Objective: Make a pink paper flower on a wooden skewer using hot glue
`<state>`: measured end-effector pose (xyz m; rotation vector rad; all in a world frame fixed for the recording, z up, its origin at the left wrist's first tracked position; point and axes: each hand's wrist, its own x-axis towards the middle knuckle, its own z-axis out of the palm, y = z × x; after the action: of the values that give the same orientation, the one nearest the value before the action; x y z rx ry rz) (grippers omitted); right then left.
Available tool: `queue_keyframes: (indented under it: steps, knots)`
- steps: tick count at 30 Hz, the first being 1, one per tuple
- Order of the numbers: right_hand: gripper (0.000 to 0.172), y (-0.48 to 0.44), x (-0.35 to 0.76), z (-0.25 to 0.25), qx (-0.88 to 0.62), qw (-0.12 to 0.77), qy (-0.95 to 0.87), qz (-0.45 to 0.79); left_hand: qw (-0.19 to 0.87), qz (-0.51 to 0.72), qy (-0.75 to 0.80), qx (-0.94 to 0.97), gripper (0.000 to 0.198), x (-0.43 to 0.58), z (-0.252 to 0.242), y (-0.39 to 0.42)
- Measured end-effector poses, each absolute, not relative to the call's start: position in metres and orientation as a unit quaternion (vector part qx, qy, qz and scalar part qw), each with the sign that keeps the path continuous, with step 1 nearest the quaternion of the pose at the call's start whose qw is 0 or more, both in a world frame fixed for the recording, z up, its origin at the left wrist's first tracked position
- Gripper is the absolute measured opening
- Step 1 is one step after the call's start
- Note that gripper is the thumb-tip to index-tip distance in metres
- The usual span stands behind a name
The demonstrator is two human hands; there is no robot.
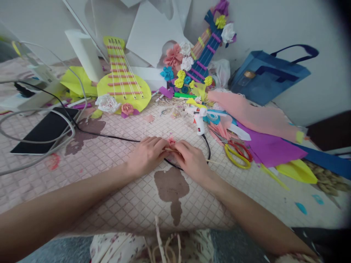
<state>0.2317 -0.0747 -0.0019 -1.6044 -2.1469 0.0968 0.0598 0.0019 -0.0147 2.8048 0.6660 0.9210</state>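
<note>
My left hand (146, 155) and my right hand (193, 160) meet over the middle of the table, fingers closed around a small pink paper flower (171, 141). Its crinkled top shows between the fingertips; the lower part is hidden. A thin pale stick (215, 162) juts out beyond my right hand and seems to run through its grip. Behind my right hand lies a white hot glue gun (200, 124), its black cord (117, 137) passing under both hands. To the right rest yellow-handled scissors (238, 160) and a red-handled pair (242, 149).
A yellow paper guitar (123, 86) and a blue flowered one (204, 60) lean at the back. Purple paper (270, 146), pink paper (252, 109) and a blue bag (267, 78) occupy the right. A dark tablet (44, 133) and looped grey cable (71, 128) lie left.
</note>
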Motion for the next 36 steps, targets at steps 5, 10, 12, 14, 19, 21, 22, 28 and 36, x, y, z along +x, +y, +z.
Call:
queue_keyframes:
  steps: [5,10,12,14,19,21,22,28,36]
  knots:
    - [0.015,-0.0748,0.2303,-0.0016,-0.592,0.233,-0.771,0.034,0.088,0.321,0.247,0.910,0.011,0.0616,-0.0166,0.0007]
    - [0.023,-0.0741,0.2308,-0.0029,-0.571,0.245,-0.783,0.028,0.083,0.316,0.248,0.912,0.010,0.0620,-0.0164,0.0006]
    - [0.024,-0.0739,0.2311,-0.0027,-0.559,0.251,-0.789,0.031,0.082,0.313,0.251,0.912,0.010,0.0620,-0.0167,0.0013]
    - [0.023,-0.0739,0.2310,-0.0020,-0.558,0.248,-0.792,0.032,0.080,0.312,0.252,0.912,0.011,0.0619,-0.0173,0.0020]
    - [0.020,-0.0743,0.2291,-0.0005,-0.565,0.235,-0.791,0.024,0.084,0.298,0.250,0.917,0.010,0.0616,-0.0179,0.0026]
    - [0.016,-0.0744,0.2283,0.0000,-0.566,0.238,-0.789,0.021,0.077,0.294,0.246,0.920,0.009,0.0616,-0.0173,0.0024]
    - [0.015,-0.0745,0.2279,0.0003,-0.566,0.238,-0.789,0.019,0.072,0.293,0.244,0.922,0.009,0.0616,-0.0168,0.0023]
    - [0.017,-0.0746,0.2284,0.0000,-0.567,0.223,-0.793,0.004,0.032,0.286,0.222,0.932,0.009,0.0616,-0.0138,0.0018]
    - [0.015,-0.0750,0.2305,-0.0007,-0.575,0.227,-0.786,0.019,0.026,0.279,0.208,0.937,0.010,0.0617,-0.0155,0.0027]
